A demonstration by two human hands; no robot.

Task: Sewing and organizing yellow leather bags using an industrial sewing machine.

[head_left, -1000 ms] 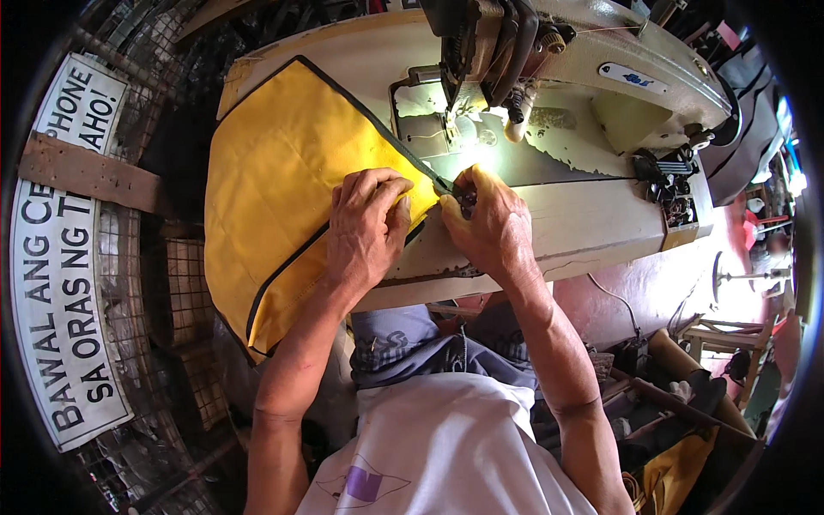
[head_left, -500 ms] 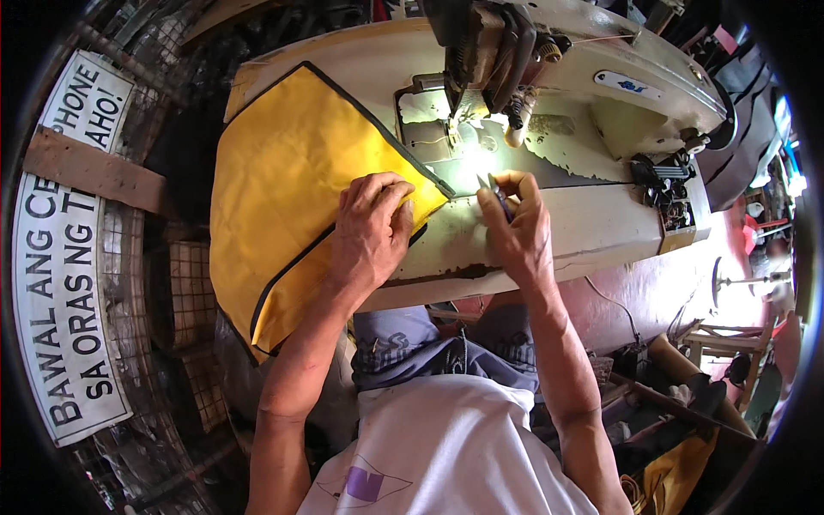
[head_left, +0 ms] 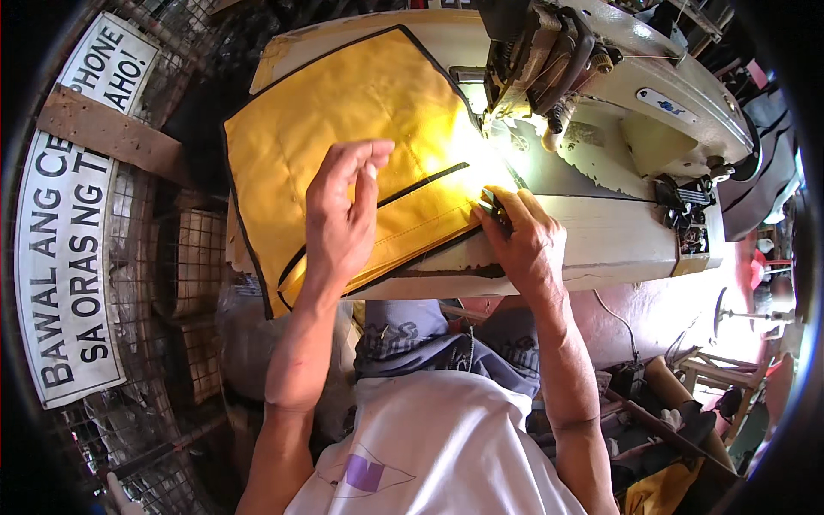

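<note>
A yellow fabric piece (head_left: 335, 112) with black edge binding lies flat on the sewing machine's table, left of and below the needle area. A pocket-like folded panel (head_left: 421, 219) with a black strip runs across its near part. Over the cloth my left hand (head_left: 339, 210) is raised, fingers stretched and thumb apart, holding nothing. Beside the fabric's right corner, my right hand (head_left: 528, 240) grips small thread snips (head_left: 491, 204), mostly hidden by the fingers. Glare from the lamp washes out the cloth around there.
The sewing machine (head_left: 652, 73) stands at the far right of the table, its needle head above the lit plate. A bobbin winder (head_left: 682, 206) is at the table's right. Wire mesh racks (head_left: 199, 257) and a white sign (head_left: 64, 283) line the left side.
The yellow fabric has turned and now lies with its panel and black strip facing up toward the needle. My left hand has lifted off it and opened; my right hand moved slightly nearer me.
</note>
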